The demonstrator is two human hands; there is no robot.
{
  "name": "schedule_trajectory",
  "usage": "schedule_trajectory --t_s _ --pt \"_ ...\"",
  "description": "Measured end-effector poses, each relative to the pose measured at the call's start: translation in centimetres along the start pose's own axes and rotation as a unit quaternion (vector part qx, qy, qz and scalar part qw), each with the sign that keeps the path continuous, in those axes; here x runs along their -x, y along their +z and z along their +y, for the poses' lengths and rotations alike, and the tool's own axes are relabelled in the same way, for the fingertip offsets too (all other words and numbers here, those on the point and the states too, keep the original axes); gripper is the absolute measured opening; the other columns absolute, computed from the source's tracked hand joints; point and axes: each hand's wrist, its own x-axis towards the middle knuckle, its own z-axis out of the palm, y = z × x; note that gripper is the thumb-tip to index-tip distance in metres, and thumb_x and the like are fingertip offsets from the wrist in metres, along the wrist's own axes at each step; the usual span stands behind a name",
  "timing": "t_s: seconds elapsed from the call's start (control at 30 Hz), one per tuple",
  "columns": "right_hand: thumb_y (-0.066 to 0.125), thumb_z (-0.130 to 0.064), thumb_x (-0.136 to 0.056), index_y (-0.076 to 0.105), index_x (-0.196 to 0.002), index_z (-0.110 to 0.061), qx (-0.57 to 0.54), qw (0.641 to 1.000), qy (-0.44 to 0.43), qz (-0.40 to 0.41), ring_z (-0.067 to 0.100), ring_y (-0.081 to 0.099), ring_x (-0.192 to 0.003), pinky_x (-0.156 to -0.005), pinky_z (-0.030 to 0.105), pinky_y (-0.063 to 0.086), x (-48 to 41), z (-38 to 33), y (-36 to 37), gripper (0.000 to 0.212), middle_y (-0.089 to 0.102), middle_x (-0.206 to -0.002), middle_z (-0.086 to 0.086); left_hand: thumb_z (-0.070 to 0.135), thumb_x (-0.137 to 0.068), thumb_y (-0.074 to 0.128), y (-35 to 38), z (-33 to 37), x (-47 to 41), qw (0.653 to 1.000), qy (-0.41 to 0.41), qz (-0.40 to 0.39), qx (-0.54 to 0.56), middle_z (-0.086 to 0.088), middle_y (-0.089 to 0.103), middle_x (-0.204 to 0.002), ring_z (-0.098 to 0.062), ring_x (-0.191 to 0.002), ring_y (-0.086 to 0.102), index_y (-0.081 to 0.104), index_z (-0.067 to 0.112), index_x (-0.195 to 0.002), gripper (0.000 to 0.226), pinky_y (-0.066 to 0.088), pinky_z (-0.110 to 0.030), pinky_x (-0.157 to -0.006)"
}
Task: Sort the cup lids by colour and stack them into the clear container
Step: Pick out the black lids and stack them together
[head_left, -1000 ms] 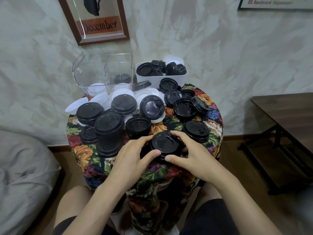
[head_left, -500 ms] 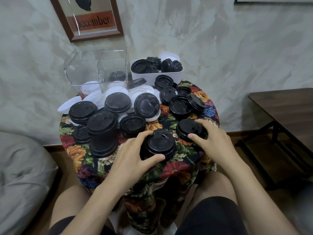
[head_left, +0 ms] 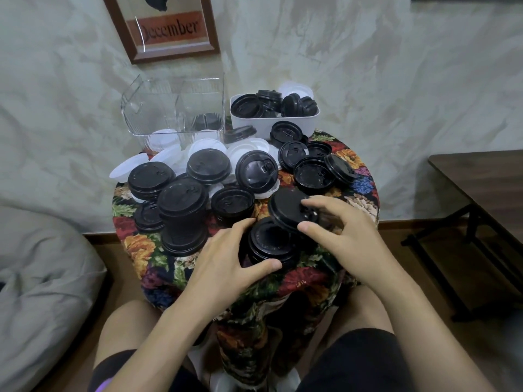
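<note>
Right grip (head_left: 351,239) pinches one black lid (head_left: 285,210) between thumb and fingertips. The lid is tilted, top face aimed up and to the left, sip tab by the fingers, low edge over the short stack (head_left: 264,246). Can't tell if they touch. Left grip (head_left: 226,261) is curled round that stack, which stands upright with its axis vertical, close to the front edge of the bench (head_left: 307,278).

Only readable writing is "December" on the framed print (head_left: 169,26).

The bench is crowded: a tall stack (head_left: 182,213) left of the hands, loose black and white lids (head_left: 249,145) behind. The clear container (head_left: 172,108) sits at the back left edge, with white lids showing through its left half and black ones through its right. The white bin (head_left: 271,124) of black lids is just beside it. The only bare cloth is the front strip.
</note>
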Motion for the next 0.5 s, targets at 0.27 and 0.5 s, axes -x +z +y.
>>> schedule_trajectory --t_s 0.27,0.5 --pt "0.072 -0.056 -0.087 0.063 -0.133 -0.046 0.088 0.992 0.002 -0.086 0.006 0.052 -0.130 -0.111 0.039 0.042 0.9 -1.5 1.5 0.048 0.049 -0.148 -0.023 0.084 -0.070 0.065 -0.1 -0.1 -0.2 0.998 0.050 0.001 0.034 0.026 0.048 -0.144 0.001 -0.135 0.041 0.040 0.042 -0.152 0.095 0.037 -0.038 -0.114" --pt "0.068 -0.063 -0.085 0.062 -0.131 -0.049 0.105 0.990 -0.001 -0.091 0.006 0.052 -0.126 -0.109 0.043 0.043 1.3 -1.8 1.9 0.049 0.046 -0.144 -0.030 0.077 -0.071 0.065 -0.4 -0.7 -0.1 0.997 0.056 -0.012 0.048 0.046 0.037 -0.137 0.010 -0.136 0.033 0.028 0.056 -0.154 0.093 0.033 -0.029 -0.114"
